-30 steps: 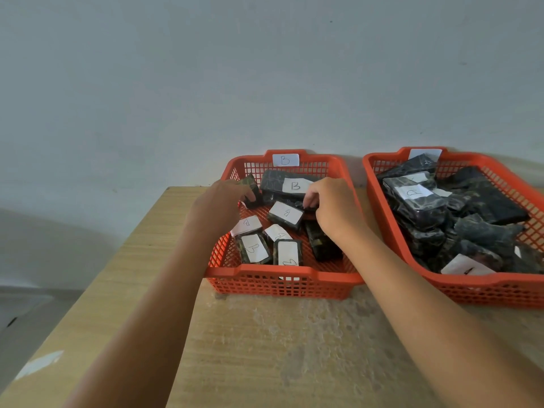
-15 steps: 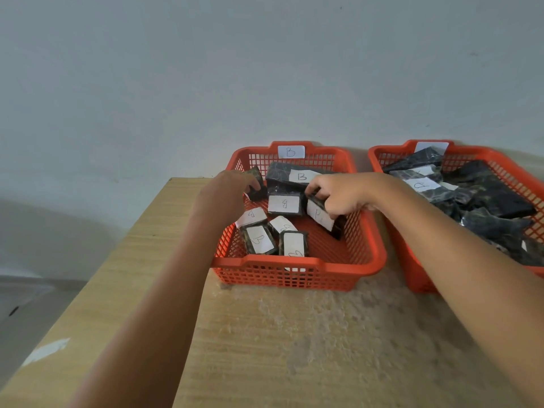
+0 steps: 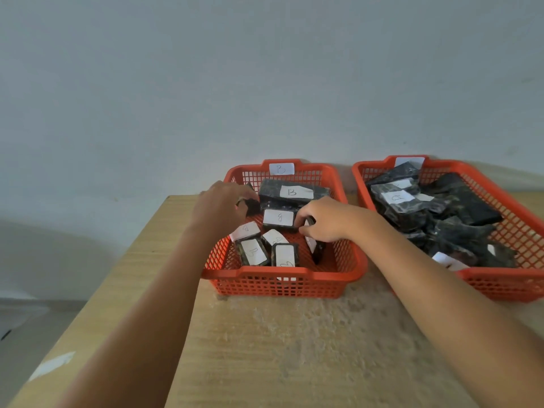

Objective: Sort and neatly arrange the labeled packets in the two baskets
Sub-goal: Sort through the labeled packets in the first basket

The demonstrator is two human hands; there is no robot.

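Two orange mesh baskets stand side by side. The left basket [image 3: 282, 279] carries a "B" tag and holds several dark packets with white labels, among them a large packet marked B [image 3: 293, 192] at the back. My left hand [image 3: 219, 207] is shut on a small dark packet [image 3: 251, 206] at the basket's back left. My right hand [image 3: 326, 220] grips a labelled packet [image 3: 314, 248] tilted on its edge at the right side. The right basket [image 3: 500, 282] is heaped with larger dark packets [image 3: 426, 210].
Both baskets rest on a light wooden table [image 3: 279, 348] pushed against a pale wall. The table's left edge drops to a grey floor, and a strip of white tape [image 3: 51, 365] is stuck near the front left corner.
My right hand has taken a packet from the basket's right side and turned it up on its edge. My left hand stays on its small packet. The view shifted slightly.
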